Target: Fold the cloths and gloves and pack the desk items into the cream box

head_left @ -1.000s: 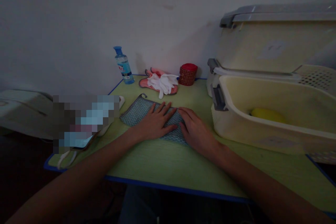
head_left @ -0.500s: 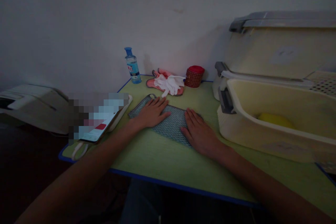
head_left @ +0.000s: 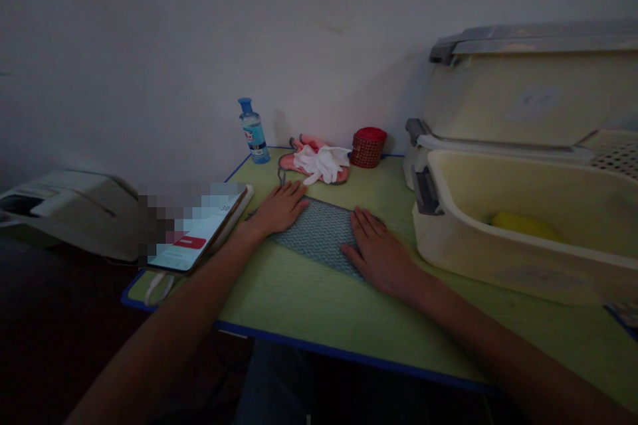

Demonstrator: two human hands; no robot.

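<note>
Your left hand (head_left: 280, 209) lies flat, palm down, fingers spread and loose, on the far left end of the grey mesh cloth (head_left: 319, 234); nothing is gripped, it just presses on top. Your right hand (head_left: 379, 255) is flat and open too, palm down on the cloth's right end, fingers pointing away from you, holding nothing. The cloth lies spread on the green table (head_left: 309, 309) in the middle between both hands, its bare stretch showing between them, and a small loop sticks out at its far left corner, just past your left fingertips. A phone (head_left: 202, 234) with a lit screen sits just left of your left wrist, at the table's left edge, part blurred. At the back by the wall stand a small blue-capped bottle (head_left: 253, 131), a pink and white pair of gloves (head_left: 319, 163) in a heap just beyond the cloth, and a red round pot (head_left: 367, 147) beside them. A cream plastic tub (head_left: 518, 265) stands near your right hand, to its right, apart from it, with a yellow thing (head_left: 523, 226) inside; I cannot tell what it is. A cream box with a grey lid (head_left: 528, 89) stands behind the tub
</note>
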